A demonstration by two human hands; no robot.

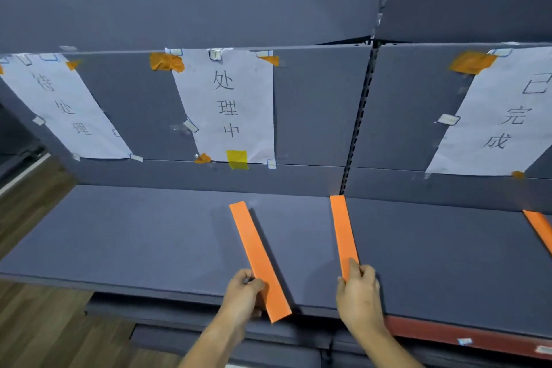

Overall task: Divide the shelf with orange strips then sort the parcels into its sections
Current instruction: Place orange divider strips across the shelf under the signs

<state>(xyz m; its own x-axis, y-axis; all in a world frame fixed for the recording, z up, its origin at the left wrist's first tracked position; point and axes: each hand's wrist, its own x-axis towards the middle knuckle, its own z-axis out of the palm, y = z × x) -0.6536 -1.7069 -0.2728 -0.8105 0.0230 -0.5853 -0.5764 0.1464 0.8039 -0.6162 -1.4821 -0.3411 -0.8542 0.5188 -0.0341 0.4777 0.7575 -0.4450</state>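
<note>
Both hands grip orange strips at the shelf's front edge: the left hand pinches the near end of a slanted orange strip that overhangs the edge, and the right hand curls round the near end of an upright orange strip running back to the slotted post. Well to the right of the right hand lies a third orange strip, and beyond both hands three paper signs are taped to the back panel.
</note>
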